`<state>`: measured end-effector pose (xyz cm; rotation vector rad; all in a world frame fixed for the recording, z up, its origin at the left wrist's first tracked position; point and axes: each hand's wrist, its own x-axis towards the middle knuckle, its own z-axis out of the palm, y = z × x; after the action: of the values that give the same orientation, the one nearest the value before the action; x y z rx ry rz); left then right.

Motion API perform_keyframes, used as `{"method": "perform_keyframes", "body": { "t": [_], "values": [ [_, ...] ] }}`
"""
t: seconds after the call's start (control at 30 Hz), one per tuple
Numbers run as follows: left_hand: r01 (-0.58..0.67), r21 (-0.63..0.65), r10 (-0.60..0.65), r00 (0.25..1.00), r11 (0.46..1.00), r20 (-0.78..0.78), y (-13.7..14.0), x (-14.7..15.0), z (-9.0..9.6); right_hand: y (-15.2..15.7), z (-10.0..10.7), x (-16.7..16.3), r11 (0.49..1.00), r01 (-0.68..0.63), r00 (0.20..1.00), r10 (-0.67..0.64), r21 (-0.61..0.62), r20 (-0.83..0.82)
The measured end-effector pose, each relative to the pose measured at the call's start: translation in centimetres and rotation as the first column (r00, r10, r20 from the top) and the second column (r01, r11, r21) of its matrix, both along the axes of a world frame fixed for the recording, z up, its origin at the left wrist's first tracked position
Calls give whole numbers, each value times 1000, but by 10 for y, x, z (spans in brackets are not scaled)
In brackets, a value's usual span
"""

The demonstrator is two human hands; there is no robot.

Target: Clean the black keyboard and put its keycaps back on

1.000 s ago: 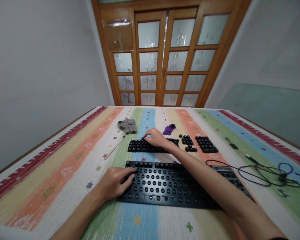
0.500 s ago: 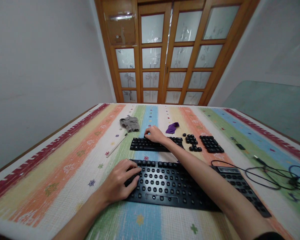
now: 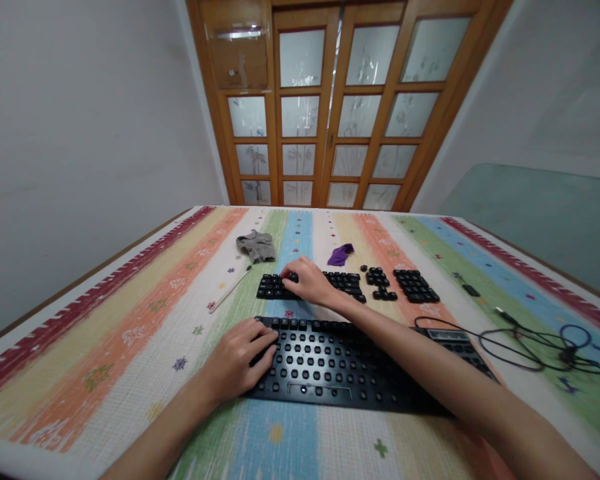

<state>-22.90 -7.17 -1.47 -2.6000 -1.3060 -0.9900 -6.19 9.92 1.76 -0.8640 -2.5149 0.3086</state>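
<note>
A black keyboard (image 3: pixel 325 367) with most of its main keys taken off lies in front of me, its bare switch posts showing and a row of caps left along the top. My left hand (image 3: pixel 240 357) grips its left end, thumb and fingers bent over the edge. Beyond it, loose black keycaps (image 3: pixel 345 281) are laid out in rows. Over these rows my right hand (image 3: pixel 307 281) is closed, thumb and forefinger pinching at a dark keycap (image 3: pixel 292 276). My right forearm crosses above the keyboard and hides part of its right side.
Behind the keycaps lie a grey cloth (image 3: pixel 257 247) and a purple cloth (image 3: pixel 341 255). A thin white stick with a dark tip (image 3: pixel 230 290) is at left. More keycap groups (image 3: pixel 415 287) and a black cable (image 3: pixel 540 353) are at right, on a striped tablecloth (image 3: pixel 155 320).
My right hand has come slightly nearer, from the far row of keycaps to the rows closer to me. The left hand stays on the keyboard's end. The view has shifted a little.
</note>
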Motion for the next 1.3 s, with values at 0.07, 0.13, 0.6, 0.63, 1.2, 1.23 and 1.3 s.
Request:
{"method": "perform_keyframes", "body": {
  "t": [0.07,0.13,0.6,0.63,1.2,1.23,1.3],
  "values": [
    [3,16,-3,1000,1000,-8,0,0,0,-18,-1,10,995,-100,992,101,16,-77],
    [3,35,-3,1000,999,-1,1,0,0,-37,-3,20,981,-187,972,192,44,-137],
    [15,117,-15,1000,993,-3,3,0,-1,-91,-22,37,961,-249,959,262,117,-112],
    [19,118,-19,1000,993,0,3,0,-1,-91,-23,37,963,-245,959,258,116,-118],
    [41,119,-36,998,992,-45,2,0,-2,-94,-34,35,963,-180,976,200,203,-83],
    [43,115,-38,998,992,-51,2,0,-2,-95,-33,35,964,-168,981,184,207,-60],
    [39,106,-33,998,994,-57,2,1,-2,-96,-30,34,965,-164,986,158,204,45]
  ]
}}
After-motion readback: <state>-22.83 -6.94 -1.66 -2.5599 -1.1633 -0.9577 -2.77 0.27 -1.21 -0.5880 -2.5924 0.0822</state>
